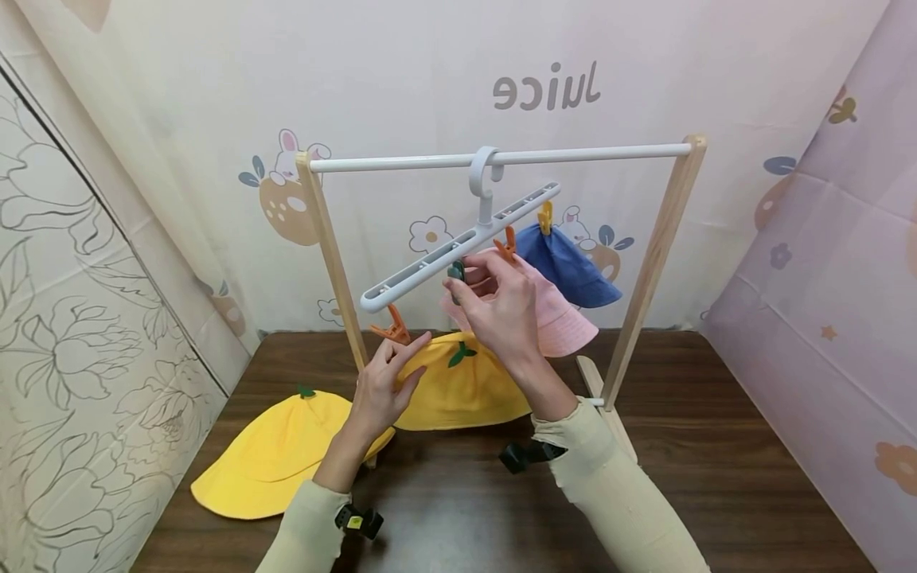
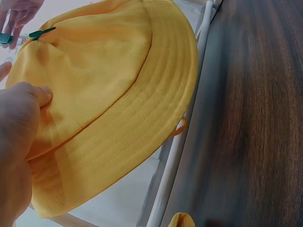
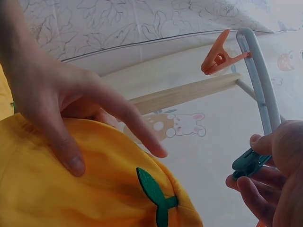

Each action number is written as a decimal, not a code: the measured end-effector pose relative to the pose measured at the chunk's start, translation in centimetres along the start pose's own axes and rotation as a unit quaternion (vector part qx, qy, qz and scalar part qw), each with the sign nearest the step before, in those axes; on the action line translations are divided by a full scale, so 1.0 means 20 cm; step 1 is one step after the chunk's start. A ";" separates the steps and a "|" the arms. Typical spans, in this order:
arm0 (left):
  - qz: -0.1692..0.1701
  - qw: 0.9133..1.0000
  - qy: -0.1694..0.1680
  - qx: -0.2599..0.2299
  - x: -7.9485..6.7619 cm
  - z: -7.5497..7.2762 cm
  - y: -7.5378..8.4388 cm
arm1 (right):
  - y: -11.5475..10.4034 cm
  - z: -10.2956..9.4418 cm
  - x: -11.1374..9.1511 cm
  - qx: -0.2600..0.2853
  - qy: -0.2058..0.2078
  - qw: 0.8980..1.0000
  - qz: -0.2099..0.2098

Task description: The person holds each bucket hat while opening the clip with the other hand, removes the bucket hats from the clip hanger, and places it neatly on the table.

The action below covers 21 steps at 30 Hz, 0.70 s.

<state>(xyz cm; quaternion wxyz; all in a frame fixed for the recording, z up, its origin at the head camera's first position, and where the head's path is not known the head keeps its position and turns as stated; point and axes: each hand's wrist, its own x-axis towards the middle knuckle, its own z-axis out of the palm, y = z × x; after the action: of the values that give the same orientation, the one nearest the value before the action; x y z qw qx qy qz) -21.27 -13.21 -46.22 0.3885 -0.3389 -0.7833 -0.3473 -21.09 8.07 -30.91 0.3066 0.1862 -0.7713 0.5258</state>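
My left hand [image 1: 383, 390] holds a yellow bucket hat [image 1: 458, 390] by its side, thumb on the front and some fingers hidden behind the cloth. A green leaf [image 3: 161, 201] trims the crown. Just above it, my right hand [image 1: 505, 302] pinches a dark green clothespin [image 3: 251, 163] between thumb and fingers, right under the bar of a light grey hanger [image 1: 430, 263]. From the hanger's near end dangles an orange clothespin [image 3: 220, 56] with nothing in it. Farther along, another orange clothespin [image 1: 507, 245] is at a pink hat [image 1: 555, 318], and a yellow clothespin [image 1: 546, 217] grips a blue hat [image 1: 566, 267].
The hanger hooks over the white rail [image 1: 595, 153] of a wooden-legged stand [image 1: 655, 263]. A second yellow hat [image 1: 286, 450] lies at the left of the dark wooden table [image 1: 738, 477]. Printed curtains [image 1: 401, 79] close off the back and sides.
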 end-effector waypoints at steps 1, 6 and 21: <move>0.001 1.000 0.000 -0.001 0.00 0.00 0.00 | 0.00 0.00 0.00 -0.001 0.000 1.000 0.001; -0.001 1.000 -0.002 -0.003 -0.01 0.00 0.00 | 0.01 0.00 0.00 0.002 -0.001 1.000 0.009; -0.012 1.000 0.005 -0.002 -0.01 -0.02 0.02 | 0.00 0.01 0.00 0.014 -0.007 1.000 0.015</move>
<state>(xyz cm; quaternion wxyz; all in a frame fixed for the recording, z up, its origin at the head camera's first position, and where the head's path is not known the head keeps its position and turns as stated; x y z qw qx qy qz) -20.75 -13.35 -46.22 0.3881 -0.3283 -0.7845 -0.3550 -21.09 7.94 -30.85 0.2907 0.1823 -0.7688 0.5396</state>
